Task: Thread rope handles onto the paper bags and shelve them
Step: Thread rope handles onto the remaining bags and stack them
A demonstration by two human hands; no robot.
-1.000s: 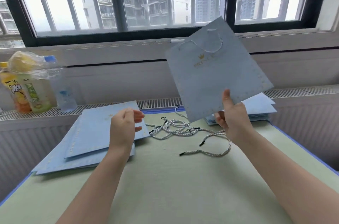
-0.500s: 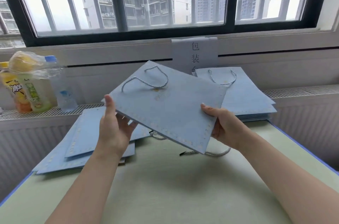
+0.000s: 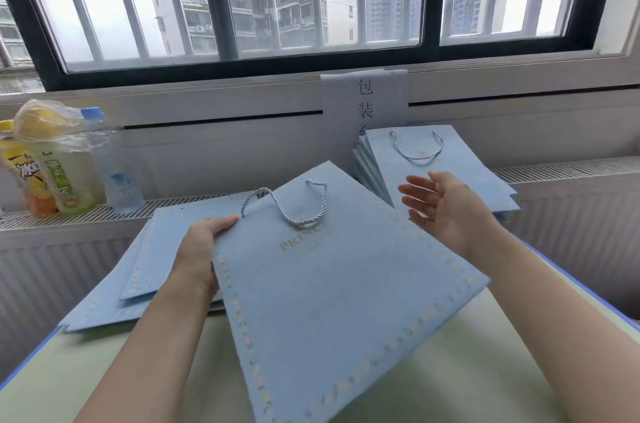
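A person at a pale green desk [image 3: 467,370] beneath a barred window holds a flat, light-blue paper bag [image 3: 332,312] tilted above the desk top. The left hand [image 3: 199,249] grips the bag's left edge near the top, thumb lying on the printed face and fingers hidden under it. A twisted blue-and-white rope handle [image 3: 294,204] loops from the bag's upper edge, above gold lettering that reads "PRINCE". The right hand [image 3: 446,208] hovers just off the bag's upper right corner, fingers spread and straight, holding nothing. Behind that hand, a stack of finished bags [image 3: 460,173] with handles lies at the desk's far right, leaning onto the radiator ledge. A pile of flat bags [image 3: 145,267] sits at the left, partly under the held bag. 3 drink bottles [image 3: 59,177] stand on the ledge at far left, and a paper sign [image 3: 365,100] with Chinese characters hangs on the wall.
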